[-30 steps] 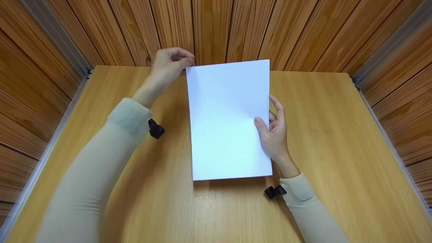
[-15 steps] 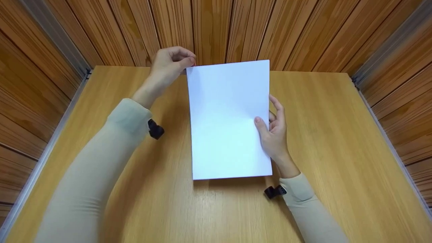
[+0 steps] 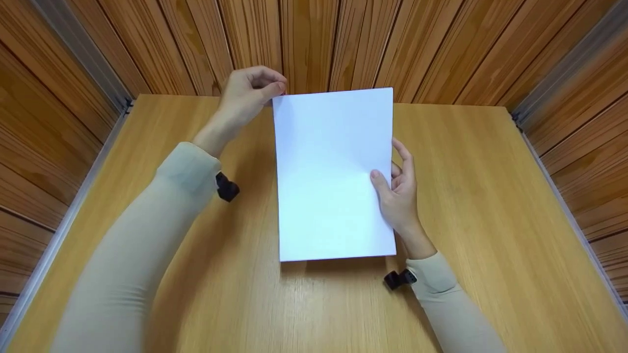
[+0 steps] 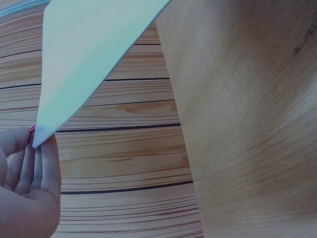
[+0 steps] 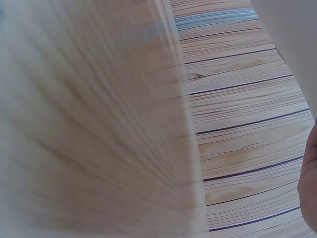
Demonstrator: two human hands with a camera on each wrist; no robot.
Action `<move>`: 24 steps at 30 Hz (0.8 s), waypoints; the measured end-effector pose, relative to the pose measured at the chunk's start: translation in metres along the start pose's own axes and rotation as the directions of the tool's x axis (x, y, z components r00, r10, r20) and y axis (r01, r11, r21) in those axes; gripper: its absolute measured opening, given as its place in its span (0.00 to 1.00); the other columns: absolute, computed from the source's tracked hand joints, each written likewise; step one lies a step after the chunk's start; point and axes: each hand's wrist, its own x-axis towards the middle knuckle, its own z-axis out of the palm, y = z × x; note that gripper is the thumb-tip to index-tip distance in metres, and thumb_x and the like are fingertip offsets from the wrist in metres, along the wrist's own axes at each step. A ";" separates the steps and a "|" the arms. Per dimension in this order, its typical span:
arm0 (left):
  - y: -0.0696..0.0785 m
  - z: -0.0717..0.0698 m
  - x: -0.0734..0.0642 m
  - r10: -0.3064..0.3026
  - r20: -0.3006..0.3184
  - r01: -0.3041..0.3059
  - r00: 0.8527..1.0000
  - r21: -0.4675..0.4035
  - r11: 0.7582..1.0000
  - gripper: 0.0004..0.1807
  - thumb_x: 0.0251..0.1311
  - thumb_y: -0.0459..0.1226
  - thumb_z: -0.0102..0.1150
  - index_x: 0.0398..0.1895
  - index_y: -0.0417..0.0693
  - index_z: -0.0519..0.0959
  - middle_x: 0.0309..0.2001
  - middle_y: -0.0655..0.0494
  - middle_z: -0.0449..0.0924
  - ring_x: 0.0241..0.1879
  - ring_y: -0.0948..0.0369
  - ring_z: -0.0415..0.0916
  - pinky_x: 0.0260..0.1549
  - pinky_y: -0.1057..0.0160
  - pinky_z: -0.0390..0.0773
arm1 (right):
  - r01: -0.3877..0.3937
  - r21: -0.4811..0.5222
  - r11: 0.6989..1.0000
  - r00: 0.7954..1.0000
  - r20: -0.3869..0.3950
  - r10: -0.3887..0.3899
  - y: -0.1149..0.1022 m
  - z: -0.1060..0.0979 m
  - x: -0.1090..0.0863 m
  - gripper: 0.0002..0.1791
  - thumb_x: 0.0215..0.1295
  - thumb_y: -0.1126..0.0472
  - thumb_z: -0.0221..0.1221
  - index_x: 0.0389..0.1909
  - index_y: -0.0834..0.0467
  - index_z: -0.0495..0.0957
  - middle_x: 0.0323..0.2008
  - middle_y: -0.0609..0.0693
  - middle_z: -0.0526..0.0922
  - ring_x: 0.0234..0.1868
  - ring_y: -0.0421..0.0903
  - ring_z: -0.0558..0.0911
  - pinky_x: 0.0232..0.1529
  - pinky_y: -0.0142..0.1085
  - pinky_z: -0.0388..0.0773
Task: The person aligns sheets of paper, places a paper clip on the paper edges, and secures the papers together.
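A blank white sheet of paper [image 3: 333,196], perhaps several together, is held up over the table in the head view, and its shadow falls below the bottom edge. My right hand [image 3: 400,196] grips its right edge, thumb on the front and fingers partly hidden behind. At the top left corner, my left hand [image 3: 250,95] pinches a small red thing [image 4: 32,128], too small to tell its kind. In the left wrist view the paper's corner [image 4: 47,131] tapers down to these fingertips. Part of my right hand [image 5: 308,183] shows at the right wrist view's edge.
The light wooden table [image 3: 471,196] extends around both arms. Behind it stands a wood-plank wall [image 3: 314,44], with similar side walls and grey metal strips in the corners. Black wrist cameras stick out from both sleeves.
My left hand has shifted very slightly up and right at the paper's corner, and the corner has moved a little with it. The right hand keeps its grip in the same place.
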 end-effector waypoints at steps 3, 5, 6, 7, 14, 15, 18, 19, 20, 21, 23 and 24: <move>0.001 0.001 0.000 -0.008 0.002 0.008 1.000 0.005 1.000 0.05 0.74 0.38 0.66 0.46 0.50 0.88 0.45 0.54 0.86 0.48 0.58 0.79 0.51 0.60 0.82 | -0.007 0.001 1.000 1.000 -0.003 0.007 -0.001 0.000 0.000 0.36 0.77 0.75 0.55 0.81 0.63 0.53 0.62 0.69 0.80 0.56 0.51 0.87 0.47 0.38 0.88; 0.001 0.001 0.000 -0.007 0.001 0.007 1.000 0.011 1.000 0.05 0.74 0.38 0.66 0.47 0.50 0.88 0.45 0.54 0.86 0.48 0.58 0.79 0.51 0.61 0.82 | -0.013 0.006 1.000 1.000 -0.006 0.013 -0.001 0.001 -0.001 0.36 0.77 0.74 0.55 0.81 0.63 0.53 0.62 0.68 0.80 0.56 0.51 0.87 0.47 0.38 0.88; 0.001 0.001 0.000 -0.005 0.001 0.005 1.000 0.013 1.000 0.06 0.74 0.38 0.66 0.47 0.50 0.88 0.45 0.54 0.86 0.47 0.58 0.79 0.51 0.61 0.82 | -0.016 0.007 1.000 1.000 -0.006 0.016 -0.001 0.001 -0.001 0.36 0.77 0.74 0.55 0.81 0.63 0.53 0.62 0.67 0.80 0.56 0.51 0.87 0.46 0.38 0.88; 0.001 0.001 0.000 -0.003 0.001 0.003 1.000 0.013 1.000 0.06 0.74 0.38 0.65 0.47 0.50 0.88 0.45 0.54 0.86 0.47 0.59 0.79 0.51 0.61 0.82 | -0.019 0.007 1.000 1.000 -0.006 0.019 -0.001 0.001 -0.001 0.36 0.77 0.74 0.55 0.81 0.63 0.53 0.62 0.67 0.81 0.55 0.51 0.88 0.46 0.39 0.88; 0.001 0.001 -0.001 0.018 0.006 -0.018 1.000 0.000 1.000 0.08 0.74 0.38 0.65 0.49 0.47 0.88 0.45 0.54 0.86 0.47 0.58 0.79 0.50 0.61 0.81 | -0.023 0.014 1.000 1.000 -0.009 0.023 0.000 0.002 -0.001 0.36 0.78 0.74 0.55 0.81 0.63 0.53 0.63 0.66 0.81 0.56 0.51 0.87 0.47 0.39 0.88; 0.000 0.001 -0.001 0.020 0.007 -0.020 1.000 -0.001 1.000 0.08 0.74 0.38 0.65 0.49 0.46 0.88 0.45 0.54 0.86 0.47 0.58 0.79 0.50 0.61 0.81 | -0.024 0.020 1.000 1.000 -0.009 0.024 0.000 0.003 -0.001 0.36 0.78 0.74 0.55 0.81 0.63 0.53 0.62 0.66 0.81 0.56 0.51 0.87 0.48 0.39 0.88; 0.000 0.001 -0.001 0.020 0.007 -0.020 1.000 -0.004 1.000 0.09 0.74 0.38 0.65 0.50 0.44 0.87 0.45 0.53 0.86 0.47 0.58 0.79 0.49 0.61 0.81 | -0.027 0.034 0.999 1.000 -0.011 0.028 -0.001 0.003 -0.002 0.36 0.77 0.74 0.55 0.81 0.62 0.53 0.62 0.65 0.81 0.56 0.51 0.88 0.47 0.39 0.88; -0.001 0.001 -0.001 0.020 0.007 -0.020 1.000 -0.004 1.000 0.09 0.74 0.37 0.65 0.50 0.44 0.87 0.45 0.53 0.86 0.47 0.58 0.79 0.49 0.61 0.81 | -0.031 0.041 0.999 0.999 -0.011 0.031 -0.001 0.003 -0.002 0.36 0.77 0.74 0.55 0.81 0.62 0.53 0.62 0.65 0.82 0.56 0.52 0.88 0.47 0.39 0.88; -0.001 0.001 -0.001 0.019 0.005 -0.019 1.000 -0.003 1.000 0.09 0.74 0.37 0.65 0.50 0.44 0.87 0.45 0.54 0.86 0.46 0.58 0.78 0.49 0.61 0.81 | -0.033 0.044 0.998 0.999 -0.013 0.034 -0.001 0.003 -0.002 0.36 0.77 0.74 0.55 0.81 0.62 0.53 0.62 0.65 0.82 0.56 0.52 0.88 0.47 0.39 0.88; -0.001 0.001 -0.001 0.019 0.005 -0.019 1.000 -0.003 1.000 0.09 0.74 0.38 0.65 0.50 0.44 0.87 0.45 0.54 0.86 0.46 0.58 0.78 0.49 0.61 0.81 | -0.034 0.047 0.998 0.999 -0.016 0.035 -0.001 0.003 -0.002 0.36 0.77 0.74 0.55 0.81 0.62 0.53 0.62 0.65 0.82 0.56 0.52 0.88 0.46 0.39 0.88; -0.001 0.002 0.000 0.019 0.003 -0.019 1.000 -0.003 1.000 0.08 0.74 0.38 0.65 0.50 0.45 0.87 0.45 0.54 0.85 0.45 0.59 0.78 0.47 0.61 0.80 | -0.037 0.046 0.998 0.999 -0.020 0.038 -0.001 0.004 -0.002 0.36 0.77 0.74 0.55 0.81 0.61 0.53 0.62 0.64 0.82 0.56 0.52 0.87 0.46 0.39 0.88; -0.002 0.002 0.000 0.017 0.002 -0.017 1.000 -0.003 1.000 0.08 0.74 0.38 0.66 0.49 0.46 0.88 0.45 0.54 0.85 0.45 0.59 0.77 0.47 0.62 0.80 | -0.040 0.046 0.998 0.999 -0.022 0.041 -0.001 0.004 -0.002 0.36 0.77 0.74 0.55 0.81 0.60 0.53 0.62 0.64 0.82 0.56 0.52 0.87 0.46 0.40 0.88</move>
